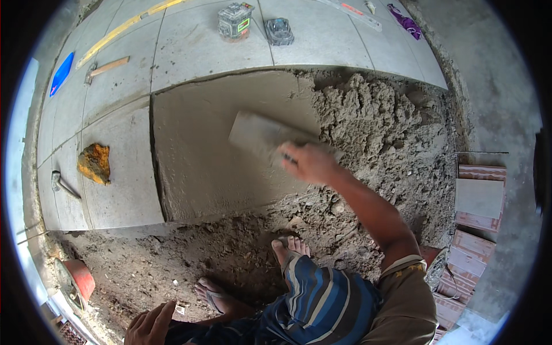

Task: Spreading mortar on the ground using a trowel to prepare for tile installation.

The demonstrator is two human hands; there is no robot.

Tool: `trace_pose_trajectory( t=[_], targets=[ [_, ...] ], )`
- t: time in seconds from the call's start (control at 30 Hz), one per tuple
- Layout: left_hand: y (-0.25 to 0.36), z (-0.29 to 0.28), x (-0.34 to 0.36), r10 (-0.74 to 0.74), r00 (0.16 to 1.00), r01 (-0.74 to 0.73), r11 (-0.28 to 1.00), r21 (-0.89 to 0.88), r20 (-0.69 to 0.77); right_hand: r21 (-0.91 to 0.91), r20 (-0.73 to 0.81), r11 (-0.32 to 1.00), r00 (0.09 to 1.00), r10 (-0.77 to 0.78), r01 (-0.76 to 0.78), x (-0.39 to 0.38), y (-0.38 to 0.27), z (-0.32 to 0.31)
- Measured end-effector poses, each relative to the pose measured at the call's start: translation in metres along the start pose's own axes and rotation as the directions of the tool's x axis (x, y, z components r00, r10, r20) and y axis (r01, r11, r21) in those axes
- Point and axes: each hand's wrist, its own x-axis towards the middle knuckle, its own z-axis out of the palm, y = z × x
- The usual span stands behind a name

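Observation:
My right hand (311, 163) is closed round the handle of a flat plastering trowel (259, 132). Its rectangular blade lies on a patch of smoothed wet mortar (201, 155) and looks slightly blurred. To the right of the blade, rough lumpy mortar (368, 115) borders the smooth patch. Low at the left, my left hand (150, 325) is by my knee, fingers stretched out, with nothing seen in it; part of it is cut off by the picture's lower edge.
Laid grey tiles (123, 184) edge the mortar, carrying a yellowish rock (94, 164), a hammer (64, 184), a wooden-handled hammer (106, 69), a yellow level (115, 31) and a lidded tub (234, 23). Stacked tiles (479, 198) stand right; a red bucket (79, 279) lies lower left.

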Motion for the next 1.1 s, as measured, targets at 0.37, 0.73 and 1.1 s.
trace_pose_trajectory(
  t=[0.37, 0.73, 1.1],
  targets=[
    [0.004, 0.002, -0.001, -0.045, 0.998, 0.046, 0.999, 0.021, -0.038, 0.310, -0.483, 0.940, 0.828, 0.286, -0.144, 0.017, 0.058, -0.049],
    [0.007, 0.002, -0.002, -0.025, 0.996, 0.027, 0.999, 0.027, -0.083, 0.368, -0.496, 0.889, 0.751, 0.436, -0.273, 0.069, 0.011, 0.001],
    [0.003, 0.001, -0.012, -0.083, 0.993, 0.083, 0.997, -0.004, -0.083, 0.148, -0.141, 0.989, 0.990, -0.003, 0.024, 0.041, -0.092, 0.028]
  ],
)
